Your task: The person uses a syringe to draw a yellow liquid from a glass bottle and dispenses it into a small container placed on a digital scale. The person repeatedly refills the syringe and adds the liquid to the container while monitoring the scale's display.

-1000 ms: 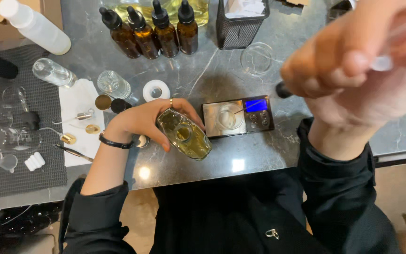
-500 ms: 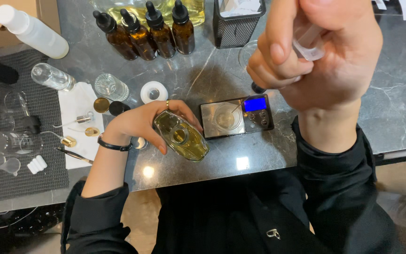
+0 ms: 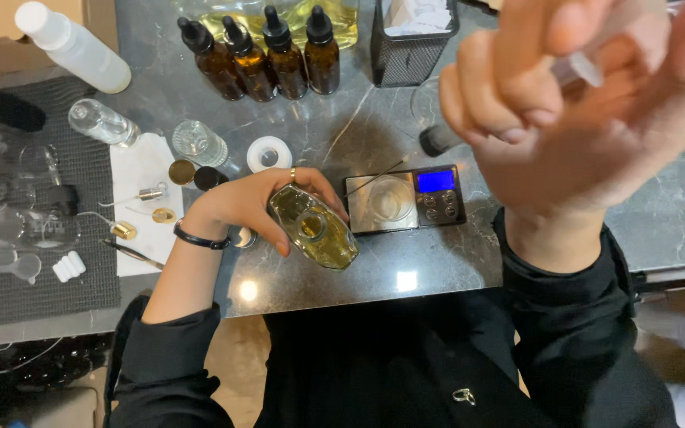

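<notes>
My left hand (image 3: pixel 251 204) grips a flat glass bottle (image 3: pixel 315 227) of yellowish liquid, tilted, just above the dark marble counter (image 3: pixel 334 143). My right hand (image 3: pixel 572 111) is raised close to the camera, blurred, its fingers closed on a thin clear plastic dropper (image 3: pixel 576 70) whose black bulb end (image 3: pixel 436 140) shows below the fingers. Right of the bottle stands a small digital scale (image 3: pixel 406 200) with a clear glass cup (image 3: pixel 388 203) on its pan and a lit blue display.
Several amber dropper bottles (image 3: pixel 267 54) stand at the back, beside a black mesh holder (image 3: pixel 414 40). A white plastic bottle (image 3: pixel 73 46), clear vials (image 3: pixel 105 121), caps and spray parts on white paper (image 3: pixel 140 206), and glassware on a black mat (image 3: pixel 33 214) fill the left.
My right hand has lifted closer to the camera and shifted right with the dropper. My left hand still holds the bottle in nearly the same place.
</notes>
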